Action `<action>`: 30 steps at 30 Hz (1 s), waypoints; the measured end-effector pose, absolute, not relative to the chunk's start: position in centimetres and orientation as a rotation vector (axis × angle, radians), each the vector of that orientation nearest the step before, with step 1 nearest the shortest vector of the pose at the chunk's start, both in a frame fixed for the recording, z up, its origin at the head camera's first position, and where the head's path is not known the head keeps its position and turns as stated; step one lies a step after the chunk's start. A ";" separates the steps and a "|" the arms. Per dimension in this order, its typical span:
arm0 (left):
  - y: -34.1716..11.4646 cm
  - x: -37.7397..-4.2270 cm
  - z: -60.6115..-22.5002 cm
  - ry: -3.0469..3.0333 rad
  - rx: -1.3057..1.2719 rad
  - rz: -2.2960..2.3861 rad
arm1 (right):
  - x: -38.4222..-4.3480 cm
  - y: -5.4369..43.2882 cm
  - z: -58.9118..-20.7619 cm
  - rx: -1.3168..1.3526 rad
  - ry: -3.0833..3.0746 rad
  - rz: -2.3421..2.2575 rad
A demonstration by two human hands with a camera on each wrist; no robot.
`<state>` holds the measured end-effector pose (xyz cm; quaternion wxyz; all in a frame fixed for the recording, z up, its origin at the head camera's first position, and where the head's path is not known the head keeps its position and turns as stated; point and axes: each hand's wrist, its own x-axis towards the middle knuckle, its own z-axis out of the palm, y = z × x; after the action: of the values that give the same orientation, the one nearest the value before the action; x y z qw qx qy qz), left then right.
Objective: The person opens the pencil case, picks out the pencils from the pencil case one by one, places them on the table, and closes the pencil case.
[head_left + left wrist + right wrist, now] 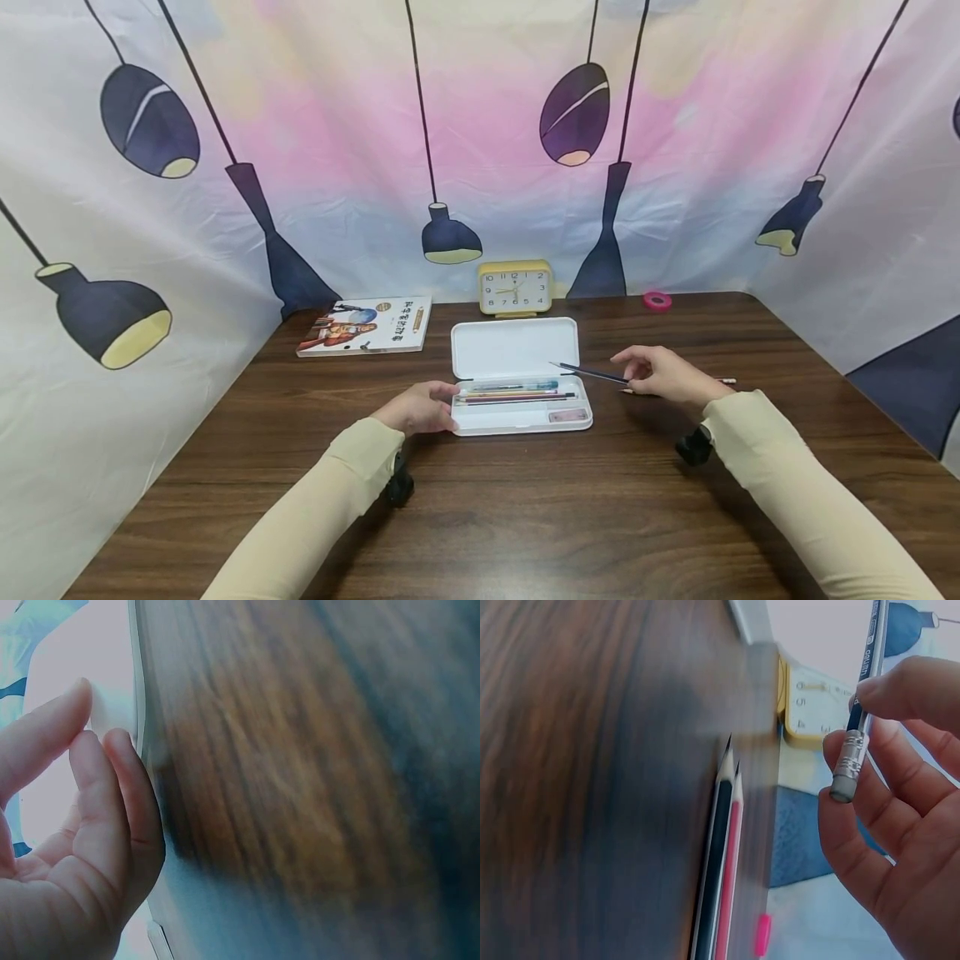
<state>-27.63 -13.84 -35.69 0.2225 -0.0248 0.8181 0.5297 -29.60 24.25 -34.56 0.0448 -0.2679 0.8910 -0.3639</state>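
A white pencil case (498, 423) lies on the table with its lid (514, 348) raised at the back. Inside are several pencils and pens (510, 397), plus a small pinkish eraser (567, 415) in the front right compartment. My left hand (422, 407) holds the case by its left end. To the right of the case, my right hand (660, 373) pinches a dark pencil (868, 660) near its eraser end; its point reaches toward the lid. A dark pencil (718, 810) and a pink pencil (730, 855) lie on the table beneath that hand.
A yellow alarm clock (515, 288) stands behind the case. At the back left lies a book (375, 325), and at the back right a pink tape roll (657, 301). A patterned curtain (495, 142) borders the wooden table (510, 517).
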 end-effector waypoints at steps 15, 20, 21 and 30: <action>-13.8 -27.6 -35.6 2.265 -0.099 1.458 | -28.4 28.6 -34.8 -0.740 2.768 -1.064; -13.8 -27.7 -35.7 2.265 -0.088 1.457 | -28.2 29.6 -35.0 -0.710 2.789 -1.014; -13.8 -27.7 -35.7 2.264 -0.089 1.456 | -28.1 29.8 -35.1 -0.696 2.795 -1.002; -13.8 -27.5 -35.6 2.264 -0.077 1.448 | -27.8 30.9 -35.4 -0.684 2.821 -0.933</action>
<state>-27.51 -13.85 -35.57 0.2246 -0.0281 0.8205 0.5250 -27.78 30.94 -35.41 0.0464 -0.2240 0.9242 -0.3057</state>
